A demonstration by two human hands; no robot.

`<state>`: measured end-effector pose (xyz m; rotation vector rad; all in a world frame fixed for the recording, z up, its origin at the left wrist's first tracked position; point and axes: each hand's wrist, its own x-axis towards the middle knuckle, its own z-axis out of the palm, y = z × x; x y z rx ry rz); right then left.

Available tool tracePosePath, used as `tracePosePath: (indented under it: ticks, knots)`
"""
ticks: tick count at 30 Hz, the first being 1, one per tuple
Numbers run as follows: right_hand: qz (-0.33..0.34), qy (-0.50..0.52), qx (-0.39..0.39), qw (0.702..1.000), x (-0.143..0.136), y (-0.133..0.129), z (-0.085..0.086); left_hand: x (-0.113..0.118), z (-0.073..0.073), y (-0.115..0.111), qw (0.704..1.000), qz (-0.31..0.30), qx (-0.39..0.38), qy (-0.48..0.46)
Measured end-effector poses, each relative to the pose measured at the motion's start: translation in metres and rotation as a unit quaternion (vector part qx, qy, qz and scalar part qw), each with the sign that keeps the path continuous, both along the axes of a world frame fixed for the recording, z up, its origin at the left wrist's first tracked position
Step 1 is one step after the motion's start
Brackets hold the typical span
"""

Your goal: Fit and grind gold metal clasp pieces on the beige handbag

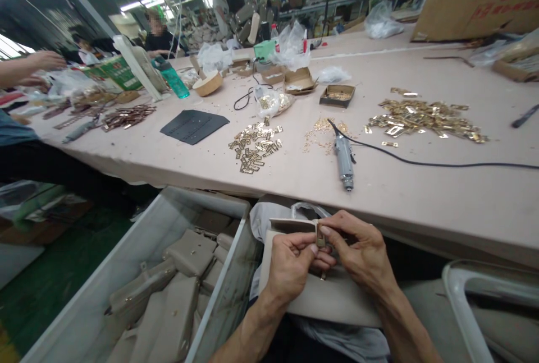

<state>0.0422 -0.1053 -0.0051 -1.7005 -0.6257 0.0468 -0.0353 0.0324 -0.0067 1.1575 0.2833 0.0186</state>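
A beige bag (345, 302) lies on my lap, below the table's front edge. My left hand (291, 262) is closed at the bag's upper part, its fingers pinching a small gold metal piece (321, 236) from the left. From the right, my right hand (357, 245) pinches the same piece between thumb and fingers. A small gold fitting (323, 276) shows on the bag just under my fingers. On the table ahead rests a grey electric screwdriver (345, 162) with a black cable.
Gold plates (425, 118) and gold frames (255, 147) lie in piles on the table (295, 183). A bin (217, 290) of beige bags (191, 253) stands at left. A chair (467, 295) is at right. Another person's hand (46, 61) shows far left.
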Motion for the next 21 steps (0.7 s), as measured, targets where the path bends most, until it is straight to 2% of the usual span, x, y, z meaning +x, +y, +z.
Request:
tracePosePath:
  ticks: [8,15,21]
  knots:
    - [0.0,0.047,0.017,0.999,-0.0022,-0.0055,-0.0068,-0.0007,0.0016,-0.0047,1.0,0.015,0.023,-0.007]
    - [-0.015,-0.003,0.016,1.0,-0.006,-0.0025,-0.0032,-0.0009,0.0025,-0.0038,1.0,0.003,0.004,-0.015]
    - [-0.048,-0.014,-0.005,0.999,-0.0095,-0.0013,-0.0067,-0.0012,0.0044,-0.0028,1.0,-0.006,-0.005,-0.011]
